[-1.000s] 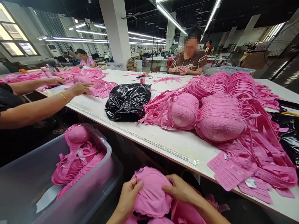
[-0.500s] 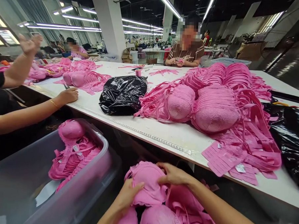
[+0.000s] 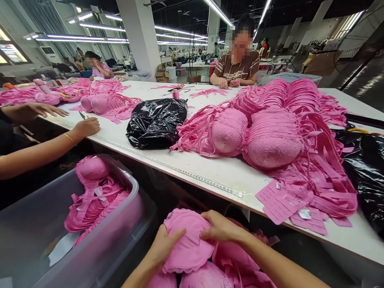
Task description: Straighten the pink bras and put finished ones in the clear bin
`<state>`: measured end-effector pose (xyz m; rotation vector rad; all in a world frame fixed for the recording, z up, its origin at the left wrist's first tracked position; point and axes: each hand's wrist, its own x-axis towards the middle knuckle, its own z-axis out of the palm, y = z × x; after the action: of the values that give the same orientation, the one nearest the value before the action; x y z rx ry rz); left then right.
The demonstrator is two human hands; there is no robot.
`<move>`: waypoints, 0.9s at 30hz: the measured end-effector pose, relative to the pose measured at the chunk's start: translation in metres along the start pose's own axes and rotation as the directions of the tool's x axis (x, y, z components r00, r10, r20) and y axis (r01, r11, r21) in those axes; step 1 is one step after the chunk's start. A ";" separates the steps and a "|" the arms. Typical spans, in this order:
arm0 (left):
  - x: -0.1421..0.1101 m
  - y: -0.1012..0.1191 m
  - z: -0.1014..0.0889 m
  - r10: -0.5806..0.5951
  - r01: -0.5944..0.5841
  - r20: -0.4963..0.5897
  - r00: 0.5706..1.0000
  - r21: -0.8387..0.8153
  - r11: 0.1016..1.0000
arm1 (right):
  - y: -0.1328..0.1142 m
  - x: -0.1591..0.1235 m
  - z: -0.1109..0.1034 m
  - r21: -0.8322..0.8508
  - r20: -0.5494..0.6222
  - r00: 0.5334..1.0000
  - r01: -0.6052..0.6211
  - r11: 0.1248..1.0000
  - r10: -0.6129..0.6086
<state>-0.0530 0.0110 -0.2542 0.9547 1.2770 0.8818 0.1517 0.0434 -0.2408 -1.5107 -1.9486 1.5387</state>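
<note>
A pink bra (image 3: 191, 237) is held up by its cup at the bottom middle, the cup's smooth inner side facing me. My left hand (image 3: 165, 247) grips the cup's left edge, thumb across the fabric and fingers hidden behind it. On the upper right edge my right hand (image 3: 218, 228) pinches the same cup. Below lie more pink bras (image 3: 205, 282) in my lap area, partly covered by my arms. A large row of nested pink bras (image 3: 275, 135) rests on the white table (image 3: 185, 163) in front of me.
At left stands a translucent plastic bin (image 3: 134, 188) with several pink bras (image 3: 97, 199) inside. A black plastic bag (image 3: 156, 121) lies mid-table; another black bag (image 3: 369, 168) is at right. A measuring tape (image 3: 178, 171) runs along the edge. A co-worker's hand (image 3: 87, 126) holds snips; another person (image 3: 236, 63) sits opposite.
The cup in my hands has tilted slightly, its lower lace edge now showing more. The co-worker at left has lowered a raised hand to the table.
</note>
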 end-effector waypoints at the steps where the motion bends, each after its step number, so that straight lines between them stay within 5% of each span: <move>1: 0.001 -0.001 0.002 0.017 -0.017 -0.041 0.999 0.011 1.000 | -0.001 0.000 0.001 -0.005 -0.030 1.000 -0.005 1.000 0.005; 8: -0.001 -0.012 0.015 0.057 -0.061 -0.081 0.995 -0.058 0.996 | 0.000 -0.004 0.001 -0.011 -0.117 0.989 0.087 0.996 -0.088; 17: 0.002 -0.003 0.012 -0.004 0.012 0.053 0.999 -0.159 0.987 | -0.001 0.002 -0.002 0.068 0.031 0.998 0.049 0.997 -0.051; 23: 0.019 -0.012 -0.016 -0.081 0.084 -0.065 0.995 0.060 0.995 | 0.011 -0.018 -0.008 -0.170 -0.253 0.949 0.147 0.974 -0.187; 27: 0.026 -0.022 -0.034 0.005 0.023 -0.122 0.992 0.226 0.974 | 0.051 -0.058 -0.012 -0.214 -0.429 0.894 0.038 0.976 -0.128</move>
<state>-0.0845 0.0300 -0.2851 1.0867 1.5101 0.8086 0.2147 -0.0006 -0.2554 -1.6514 -1.9016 0.8795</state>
